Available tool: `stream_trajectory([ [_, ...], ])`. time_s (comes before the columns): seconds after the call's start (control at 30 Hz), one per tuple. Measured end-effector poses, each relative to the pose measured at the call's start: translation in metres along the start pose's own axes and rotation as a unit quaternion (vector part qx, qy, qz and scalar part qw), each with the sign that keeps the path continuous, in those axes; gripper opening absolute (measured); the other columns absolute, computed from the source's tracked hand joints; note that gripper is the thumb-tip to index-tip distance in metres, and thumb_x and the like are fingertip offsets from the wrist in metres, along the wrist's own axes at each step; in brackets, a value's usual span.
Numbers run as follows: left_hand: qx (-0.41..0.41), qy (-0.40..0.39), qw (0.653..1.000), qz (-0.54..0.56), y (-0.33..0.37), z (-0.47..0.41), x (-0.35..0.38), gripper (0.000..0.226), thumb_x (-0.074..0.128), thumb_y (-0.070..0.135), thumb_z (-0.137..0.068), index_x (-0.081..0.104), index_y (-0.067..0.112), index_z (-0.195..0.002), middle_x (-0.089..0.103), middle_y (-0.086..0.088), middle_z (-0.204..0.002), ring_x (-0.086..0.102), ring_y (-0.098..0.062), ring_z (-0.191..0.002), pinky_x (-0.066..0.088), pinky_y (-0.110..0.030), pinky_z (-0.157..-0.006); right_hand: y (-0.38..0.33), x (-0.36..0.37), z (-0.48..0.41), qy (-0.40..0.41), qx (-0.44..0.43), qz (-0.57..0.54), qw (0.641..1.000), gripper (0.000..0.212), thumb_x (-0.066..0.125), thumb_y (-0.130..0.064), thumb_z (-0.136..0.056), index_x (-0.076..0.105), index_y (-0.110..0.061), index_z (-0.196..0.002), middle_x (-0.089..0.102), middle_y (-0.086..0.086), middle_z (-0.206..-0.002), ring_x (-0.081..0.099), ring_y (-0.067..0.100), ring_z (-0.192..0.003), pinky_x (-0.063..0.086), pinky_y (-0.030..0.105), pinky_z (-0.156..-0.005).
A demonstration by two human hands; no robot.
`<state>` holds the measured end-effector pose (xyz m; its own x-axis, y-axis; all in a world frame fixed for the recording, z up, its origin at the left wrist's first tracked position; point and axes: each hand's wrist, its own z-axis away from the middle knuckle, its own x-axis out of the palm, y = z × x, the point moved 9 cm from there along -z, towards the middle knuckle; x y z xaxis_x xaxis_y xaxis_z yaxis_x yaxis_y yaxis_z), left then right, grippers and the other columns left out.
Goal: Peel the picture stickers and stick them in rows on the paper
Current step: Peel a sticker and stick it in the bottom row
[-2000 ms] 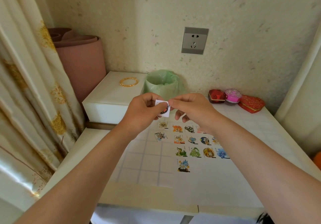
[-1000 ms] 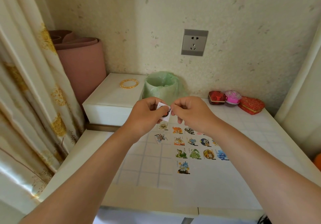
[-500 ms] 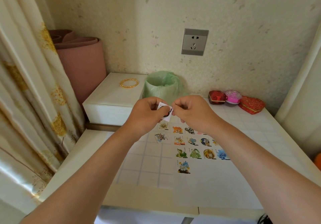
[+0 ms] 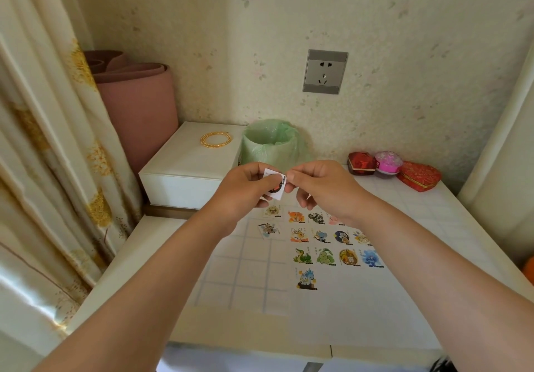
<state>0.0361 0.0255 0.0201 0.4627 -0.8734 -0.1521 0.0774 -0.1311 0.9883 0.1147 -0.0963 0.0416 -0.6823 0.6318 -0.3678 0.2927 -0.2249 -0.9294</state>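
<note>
Little has shifted since half a second ago: your two hands remain raised together above the far end of the sheet, with the right fingertips still working at the sticker's right edge. Your left hand (image 4: 248,188) pinches a small white-backed sticker (image 4: 274,184) between thumb and fingers, holding it tilted in the air in front of the green-lined bin (image 4: 270,143). Your right hand (image 4: 320,186) pinches that sticker's right edge with thumb and forefinger, the other fingers curled under.

Below your hands, the white paper (image 4: 346,314) lies flat on the checked tabletop (image 4: 450,227). Cartoon stickers already sit on it in rows: a far row partly hidden by your right wrist, a second row, a third row of four, and one blue creature sticker (image 4: 307,279) alone nearest you. One loose sticker (image 4: 268,229) lies crooked, left of the second row.

Far left, a gold bangle (image 4: 216,139) rests on a white box (image 4: 185,175); far right stand three small gift boxes (image 4: 393,169) by the wall
</note>
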Motion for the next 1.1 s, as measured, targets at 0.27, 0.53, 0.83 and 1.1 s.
stream_trajectory([
  [0.27,0.077,0.129,0.987,-0.052,0.006,0.004,-0.013,0.022,0.076,0.029,-0.083,0.062,0.027,-0.1,0.065,0.005,-0.093,0.058,-0.011,-0.078,0.049,-0.024,-0.071,-0.003,-0.005,0.002,0.049,-0.008,0.057,0.997,0.026,0.055,-0.021,-0.101,0.072,-0.01,-0.084,0.061,-0.013,-0.05,0.051,0.002,-0.045,0.045,0.016,-0.052],
  [0.53,0.058,0.091,0.994,0.02,0.006,0.008,-0.002,0.006,0.072,0.019,-0.088,0.074,0.014,-0.09,0.075,-0.001,-0.082,0.07,-0.012,-0.071,0.058,-0.027,-0.063,-0.009,-0.006,0.001,0.105,-0.07,0.128,0.984,0.025,0.059,-0.023,-0.098,0.072,-0.021,-0.076,0.059,-0.016,-0.049,0.05,0.0,-0.041,0.04,0.018,-0.049],
  [0.83,0.026,0.1,0.992,0.074,0.001,0.011,-0.001,0.012,0.076,0.022,-0.085,0.077,0.013,-0.093,0.077,-0.001,-0.084,0.07,-0.014,-0.07,0.057,-0.025,-0.058,-0.019,-0.005,0.004,0.142,-0.127,0.203,0.961,0.031,0.059,-0.026,-0.097,0.062,-0.04,-0.07,0.058,-0.036,-0.059,0.053,0.004,-0.052,0.045,0.027,-0.057],
  [1.1,0.018,0.085,0.992,0.088,0.002,0.012,0.002,0.009,0.072,0.019,-0.089,0.077,0.015,-0.095,0.077,0.001,-0.087,0.069,-0.011,-0.069,0.056,-0.023,-0.057,-0.017,-0.009,0.002,0.161,-0.135,0.205,0.956,0.023,0.059,-0.029,-0.096,0.069,-0.039,-0.078,0.066,-0.022,-0.071,0.058,0.002,-0.063,0.053,0.031,-0.066],
])
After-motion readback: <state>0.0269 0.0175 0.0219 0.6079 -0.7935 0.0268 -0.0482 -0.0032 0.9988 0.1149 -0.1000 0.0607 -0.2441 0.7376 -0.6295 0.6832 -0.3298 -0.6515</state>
